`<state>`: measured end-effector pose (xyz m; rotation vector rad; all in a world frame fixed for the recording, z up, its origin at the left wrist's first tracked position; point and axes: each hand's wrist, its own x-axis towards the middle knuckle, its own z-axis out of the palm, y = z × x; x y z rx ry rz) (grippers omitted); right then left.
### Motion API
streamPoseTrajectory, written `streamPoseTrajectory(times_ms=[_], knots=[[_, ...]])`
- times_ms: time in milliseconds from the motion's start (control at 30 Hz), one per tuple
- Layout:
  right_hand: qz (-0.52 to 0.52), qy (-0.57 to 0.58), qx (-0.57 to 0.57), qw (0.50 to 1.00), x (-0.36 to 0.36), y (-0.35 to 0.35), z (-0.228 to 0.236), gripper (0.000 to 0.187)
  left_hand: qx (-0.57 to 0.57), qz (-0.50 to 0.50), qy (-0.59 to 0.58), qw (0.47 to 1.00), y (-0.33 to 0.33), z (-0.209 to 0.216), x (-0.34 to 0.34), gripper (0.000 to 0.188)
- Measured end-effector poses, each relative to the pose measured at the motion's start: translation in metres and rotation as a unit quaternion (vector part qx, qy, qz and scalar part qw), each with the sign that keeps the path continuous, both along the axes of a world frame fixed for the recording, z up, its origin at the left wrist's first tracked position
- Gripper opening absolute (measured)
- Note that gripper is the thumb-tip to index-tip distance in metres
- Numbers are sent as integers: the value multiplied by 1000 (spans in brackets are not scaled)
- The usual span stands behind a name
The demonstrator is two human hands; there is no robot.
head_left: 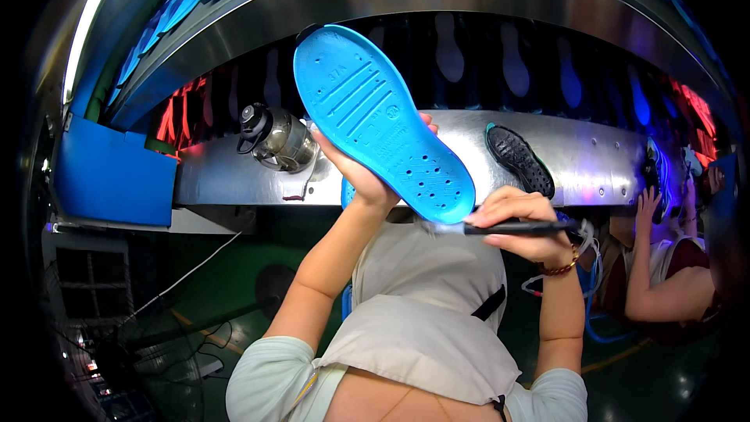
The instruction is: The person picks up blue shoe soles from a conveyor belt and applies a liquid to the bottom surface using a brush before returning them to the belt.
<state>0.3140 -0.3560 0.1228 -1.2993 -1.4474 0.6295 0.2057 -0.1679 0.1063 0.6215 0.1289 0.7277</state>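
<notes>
A bright blue shoe insole [387, 129] is held up over the bench edge, its grooved and perforated face toward me. My left hand [361, 176] supports it from beneath, with the thumb at its left edge and fingertips showing past the right edge. Closed around a black-handled brush [516, 228] is my right hand [525, 219]. The pale tip of that brush meets the insole's lower, rounded end. A black shoe sole [522, 160] with a teal rim lies on the bench beyond my right hand.
On the metal bench [609, 160], a dark-lidded clear bottle [283, 141] stands at left on a cloth. Sole-shaped pieces [449, 47] line a dark recess behind. More blue soles [183, 4] lie at upper left. At right, a co-worker's arm [664, 289] reaches toward the bench.
</notes>
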Motion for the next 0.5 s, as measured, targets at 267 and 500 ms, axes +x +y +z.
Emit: streamPoseTrajectory(times_ms=[267,500], knots=[[-12,15,15,1000,5,4,-4,23,15,-30,6,999,8,7,10,99],[-131,87,-15,987,8,9,-14,20,-57,1,29,998,6,14,16,105]])
